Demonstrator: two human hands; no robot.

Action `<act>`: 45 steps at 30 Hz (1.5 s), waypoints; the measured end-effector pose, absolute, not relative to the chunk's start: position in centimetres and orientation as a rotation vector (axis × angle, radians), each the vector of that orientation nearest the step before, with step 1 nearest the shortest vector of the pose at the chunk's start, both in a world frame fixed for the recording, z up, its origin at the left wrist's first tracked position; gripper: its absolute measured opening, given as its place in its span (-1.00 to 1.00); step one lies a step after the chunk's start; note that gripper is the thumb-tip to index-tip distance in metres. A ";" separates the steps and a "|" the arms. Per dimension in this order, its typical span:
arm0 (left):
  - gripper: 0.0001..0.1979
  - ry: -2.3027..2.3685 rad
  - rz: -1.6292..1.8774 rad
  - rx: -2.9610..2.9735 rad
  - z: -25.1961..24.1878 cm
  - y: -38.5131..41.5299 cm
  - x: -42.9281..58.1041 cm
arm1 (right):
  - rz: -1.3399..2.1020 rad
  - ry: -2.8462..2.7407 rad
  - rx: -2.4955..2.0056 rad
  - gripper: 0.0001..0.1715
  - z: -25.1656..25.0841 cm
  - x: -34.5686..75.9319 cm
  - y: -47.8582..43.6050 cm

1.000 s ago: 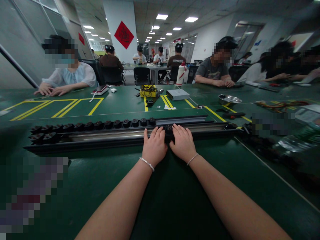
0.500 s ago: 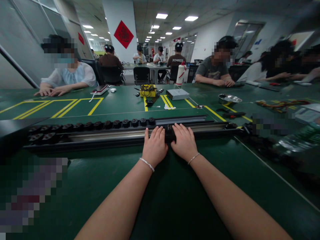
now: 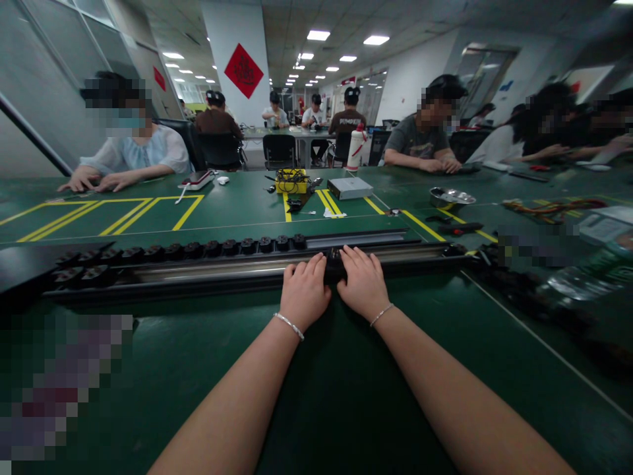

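Here at the centre of the clock is a small black part point(image 3: 335, 265), sitting in the long black tray point(image 3: 252, 280), on its metal strip. The left hand point(image 3: 304, 288) comes in from 8 o'clock, the right hand point(image 3: 363, 285) from 4, and both sets of fingers are bent round it, grasping it from either side; the exact contact is partly hidden. Out along the tray's far edge, a row of round black pieces point(image 3: 212, 249) runs off toward 10 o'clock, with two more inside its 9 o'clock end. All of this rests on the green worktop point(image 3: 208, 369). Farther off, there's a yellow box point(image 3: 291, 186) of tangled cables at 11, a grey box point(image 3: 350, 189) just past 12, and a metal bowl point(image 3: 451, 196) at 2. Seated across the worktop are a person in pale blue point(image 3: 143, 150) at 10 and another in grey point(image 3: 420, 142) between 1 and 2.
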State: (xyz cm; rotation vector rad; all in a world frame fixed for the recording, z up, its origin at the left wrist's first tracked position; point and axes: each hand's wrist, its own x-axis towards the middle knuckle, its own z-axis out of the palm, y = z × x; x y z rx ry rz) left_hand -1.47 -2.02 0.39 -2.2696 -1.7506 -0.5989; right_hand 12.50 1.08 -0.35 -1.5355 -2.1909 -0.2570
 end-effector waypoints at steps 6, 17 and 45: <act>-0.49 -1.745 -0.613 -2.268 0.4 -2.0 -1.5 | -0.262 -2.198 -1.533 -0.34 -0.3 12.5 1.1; -0.52 -1.788 -0.668 -2.272 0.4 -1.8 -1.4 | -0.254 -2.188 -1.535 -0.35 -0.5 12.5 1.0; -0.35 -1.785 -0.570 -2.267 0.9 -1.5 -0.6 | -0.246 -2.189 -1.620 -0.30 0.0 13.4 1.3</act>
